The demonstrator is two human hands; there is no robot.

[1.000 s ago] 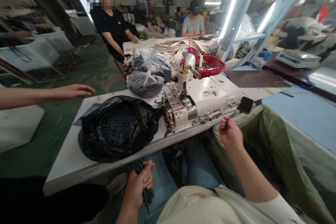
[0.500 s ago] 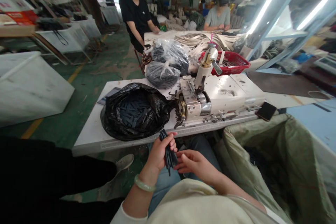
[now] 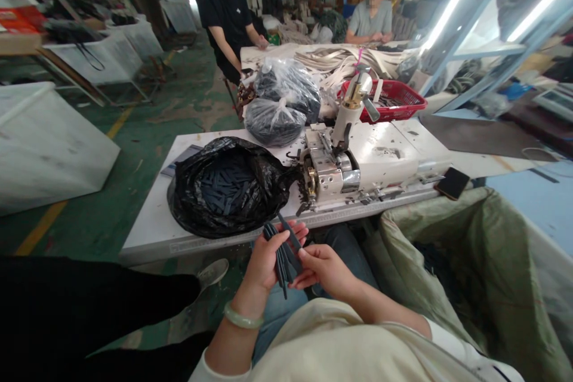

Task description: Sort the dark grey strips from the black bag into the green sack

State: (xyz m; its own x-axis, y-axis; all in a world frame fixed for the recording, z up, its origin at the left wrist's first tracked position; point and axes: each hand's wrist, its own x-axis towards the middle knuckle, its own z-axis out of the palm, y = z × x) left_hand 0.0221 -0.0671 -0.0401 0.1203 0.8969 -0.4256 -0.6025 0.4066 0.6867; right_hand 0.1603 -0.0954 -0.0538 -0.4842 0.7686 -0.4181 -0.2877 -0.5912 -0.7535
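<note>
A bundle of dark blue-grey strips [image 3: 281, 262] is gripped in my left hand [image 3: 264, 259], thumb across the top and fingers spread behind. Between the thumb and fingers of my right hand [image 3: 324, 268] is a single strip [image 3: 290, 233], fanned out from the bundle and slanting up to the left. Both hands are above my lap, just in front of the table edge. Beyond them, an open black plastic bag [image 3: 183, 203] on the table holds many similar strips [image 3: 228, 185].
A sewing-type machine [image 3: 335, 173] stands on the white table [image 3: 147, 215], with tied clear bags [image 3: 275, 125] and a red basket [image 3: 403, 108] behind. A phone [image 3: 452, 183] lies by a large green sack [image 3: 412, 221] on my right. Two people sit or stand across; dark-trousered legs [image 3: 111, 304] are at left.
My right hand has closed on one strip and drawn it apart from the bundle, angled upward. My left fingers have opened out behind the bundle. The view has shifted slightly.
</note>
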